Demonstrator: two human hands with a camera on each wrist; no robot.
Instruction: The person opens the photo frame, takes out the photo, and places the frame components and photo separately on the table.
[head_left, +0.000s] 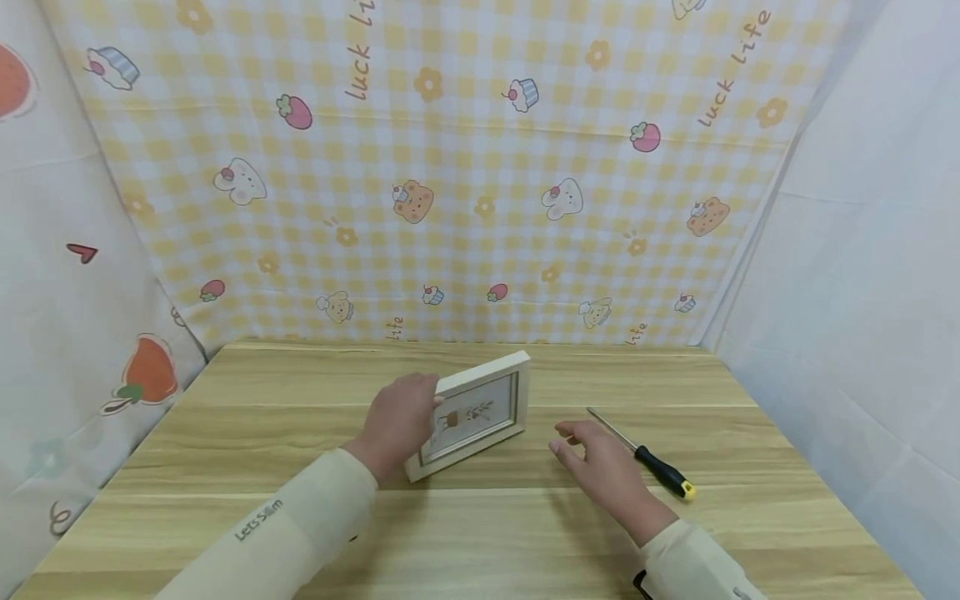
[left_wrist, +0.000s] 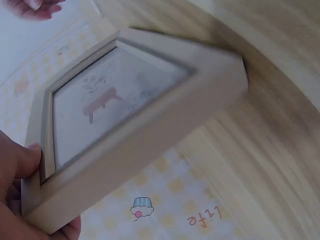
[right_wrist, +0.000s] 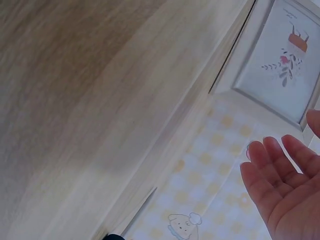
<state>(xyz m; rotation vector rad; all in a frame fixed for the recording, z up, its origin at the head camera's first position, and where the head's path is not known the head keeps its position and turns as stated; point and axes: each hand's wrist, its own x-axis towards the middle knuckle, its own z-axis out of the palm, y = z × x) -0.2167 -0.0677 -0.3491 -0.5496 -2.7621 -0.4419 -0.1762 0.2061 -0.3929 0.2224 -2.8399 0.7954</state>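
Note:
A cream picture frame (head_left: 480,450) with a small plant drawing behind its glazing stands on its long edge on the table, leaning a little. My left hand (head_left: 401,421) grips its upper left corner, thumb on the front border and fingers behind, as the left wrist view shows. To the right of the frame, my right hand (head_left: 603,471) hovers with relaxed, slightly bent fingers (right_wrist: 265,172) and holds nothing. Just beyond that hand lies a screwdriver (head_left: 660,472) with a black and yellow handle, its metal shaft pointing away to the left.
The wood-grain table (head_left: 247,433) reaches back to a yellow checked cloth (head_left: 480,250) with cartoon prints. White cloth walls (head_left: 862,333) close off both sides. A small dark mark (head_left: 352,538) shows beside the left sleeve.

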